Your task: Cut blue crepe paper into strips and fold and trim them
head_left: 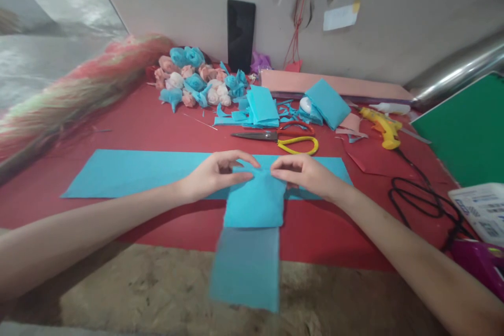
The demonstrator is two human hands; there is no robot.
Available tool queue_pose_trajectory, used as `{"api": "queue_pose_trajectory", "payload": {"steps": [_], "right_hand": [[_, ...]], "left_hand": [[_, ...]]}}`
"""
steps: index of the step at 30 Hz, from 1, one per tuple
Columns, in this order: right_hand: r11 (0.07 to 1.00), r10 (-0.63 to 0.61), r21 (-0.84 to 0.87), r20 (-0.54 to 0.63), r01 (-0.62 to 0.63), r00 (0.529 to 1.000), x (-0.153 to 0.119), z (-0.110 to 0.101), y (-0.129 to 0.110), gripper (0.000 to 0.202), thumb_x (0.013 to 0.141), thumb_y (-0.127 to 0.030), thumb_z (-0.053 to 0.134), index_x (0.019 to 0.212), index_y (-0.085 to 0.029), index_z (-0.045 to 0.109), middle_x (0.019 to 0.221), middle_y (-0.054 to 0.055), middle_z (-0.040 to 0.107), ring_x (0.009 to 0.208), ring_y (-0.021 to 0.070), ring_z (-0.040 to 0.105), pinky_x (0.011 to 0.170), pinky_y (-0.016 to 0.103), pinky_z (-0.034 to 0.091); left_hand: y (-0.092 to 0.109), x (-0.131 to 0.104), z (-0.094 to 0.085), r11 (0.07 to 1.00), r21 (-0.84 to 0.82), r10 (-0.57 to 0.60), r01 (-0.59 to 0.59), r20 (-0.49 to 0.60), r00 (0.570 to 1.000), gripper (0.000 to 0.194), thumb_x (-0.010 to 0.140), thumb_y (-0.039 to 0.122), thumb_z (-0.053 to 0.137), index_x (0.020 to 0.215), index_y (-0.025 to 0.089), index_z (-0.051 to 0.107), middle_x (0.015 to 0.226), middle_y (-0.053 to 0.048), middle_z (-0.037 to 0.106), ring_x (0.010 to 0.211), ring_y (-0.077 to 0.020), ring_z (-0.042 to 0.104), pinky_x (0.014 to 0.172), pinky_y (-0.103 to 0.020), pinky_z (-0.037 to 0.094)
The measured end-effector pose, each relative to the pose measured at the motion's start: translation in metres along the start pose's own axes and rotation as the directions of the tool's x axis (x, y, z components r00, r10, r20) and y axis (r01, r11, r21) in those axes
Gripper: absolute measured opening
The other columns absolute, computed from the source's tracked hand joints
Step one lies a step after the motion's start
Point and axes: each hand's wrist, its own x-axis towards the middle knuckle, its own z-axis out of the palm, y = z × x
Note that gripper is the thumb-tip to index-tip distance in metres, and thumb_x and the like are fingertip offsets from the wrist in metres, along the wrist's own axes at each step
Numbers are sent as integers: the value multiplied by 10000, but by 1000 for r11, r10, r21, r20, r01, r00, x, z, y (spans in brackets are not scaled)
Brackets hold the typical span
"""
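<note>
Left hand [214, 173] and right hand [307, 174] had fingers pinching the blue crepe-paper strip [254, 205] by its far edge; light, even tension seemed best against tearing.

The lower fingers of my right hand [311, 176] are partly hidden behind the folded blue paper [255, 205], which also covers the middle of the long blue strip [145, 174]. Its hanging end [246, 273] is blurred. Both my forearms run out of view. The fringed bundle [79, 86] is blurred and cut by the left edge; the right edge crops the green board [464, 126], the purple thing [472, 265] and the white package [468, 199], whose print is too small to read.
</note>
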Motion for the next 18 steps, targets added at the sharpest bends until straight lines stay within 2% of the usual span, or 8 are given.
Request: {"api": "queue_pose_trajectory", "payload": {"steps": [4, 8, 10, 13, 16, 18], "right_hand": [[1000, -28, -16, -116, 26, 993, 0, 2, -1, 246, 752, -403, 607, 688, -167, 591, 543, -52, 426, 475, 69, 353, 428, 217, 267], [997, -43, -73, -99, 36, 994, -4, 13, -3, 250, 771, -400, 598, 710, -158, 613, 519, -53, 411, 471, 68, 320, 432, 226, 225], [995, -56, -90, -92, 48, 994, -6, 20, -3, 243, 788, -382, 586, 714, -154, 623, 511, -51, 410, 470, 68, 308, 435, 229, 218], [992, -70, -107, -107, 59, 992, -8, 25, -5, 267, 795, -399, 591, 709, -149, 632, 519, -42, 429, 477, 71, 311, 440, 234, 223], [992, -66, -118, -132, 50, 989, -7, 16, -8, 297, 765, -440, 629, 695, -152, 643, 506, -44, 426, 465, 69, 299, 433, 237, 215], [993, -75, -101, -157, 59, 985, -6, 3, -10, 279, 736, -431, 664, 687, -157, 653, 507, -42, 443, 456, 66, 305, 426, 236, 213]], "left_hand": [[1, -1, -1, 999, 4, 46, -48, 171, 984, 145, 758, 268, 644, 833, 155, 695, 804, -48, 689, 649, -114, 567, 557, -191, 434], [4, -1, -1, 991, 57, 109, -125, 229, 967, 155, 787, 214, 608, 884, 164, 719, 864, -50, 720, 749, -143, 625, 640, -201, 467], [4, 0, -1, 985, 89, 123, -147, 236, 964, 175, 813, 221, 579, 882, 163, 729, 799, -36, 721, 686, -128, 612, 606, -190, 452], [3, 0, -2, 977, 143, 119, -156, 236, 964, 227, 840, 268, 548, 816, 151, 741, 636, -14, 683, 511, -88, 507, 478, -179, 368], [3, -1, -3, 979, 154, 94, -131, 224, 970, 262, 840, 295, 548, 745, 139, 736, 582, -16, 664, 460, -78, 468, 440, -185, 330], [3, -3, -4, 995, 69, 62, -78, 207, 976, 260, 832, 308, 562, 717, 135, 720, 591, -30, 680, 486, -100, 542, 467, -192, 386]]}}
